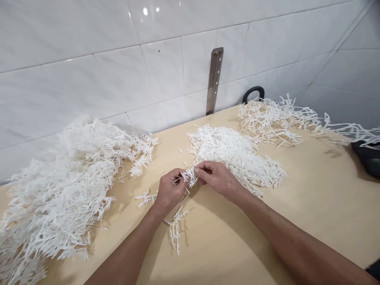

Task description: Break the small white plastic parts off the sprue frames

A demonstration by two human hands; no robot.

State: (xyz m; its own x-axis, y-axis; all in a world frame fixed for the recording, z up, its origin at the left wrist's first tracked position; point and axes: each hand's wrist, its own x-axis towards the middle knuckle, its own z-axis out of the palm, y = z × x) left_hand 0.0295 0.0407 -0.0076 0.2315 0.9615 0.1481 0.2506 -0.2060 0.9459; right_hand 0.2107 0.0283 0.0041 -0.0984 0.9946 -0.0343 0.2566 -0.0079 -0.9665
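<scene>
Between my two hands is a small tuft of white branching plastic sprigs (pixel 189 177). My left hand (pixel 171 190) is closed and pinches the tuft's left side; a thin white stem hangs below its fingers. From the right, my right hand (pixel 218 178) pinches the other side of the tuft between thumb and forefinger. Loose white branched stems (pixel 175 229) lie on the table under my left wrist. Just behind my right hand spreads a low pile of short white sprigs (pixel 228 150).
A large heap of white branching sprigs (pixel 68 190) covers the left of the wooden table (pixel 311 225). Bare white branches (pixel 276 120) lie at the back right, by a black ring-shaped handle (pixel 253 93). A metal strip (pixel 214 81) stands against the tiled wall. A black object (pixel 368 158) is at the right.
</scene>
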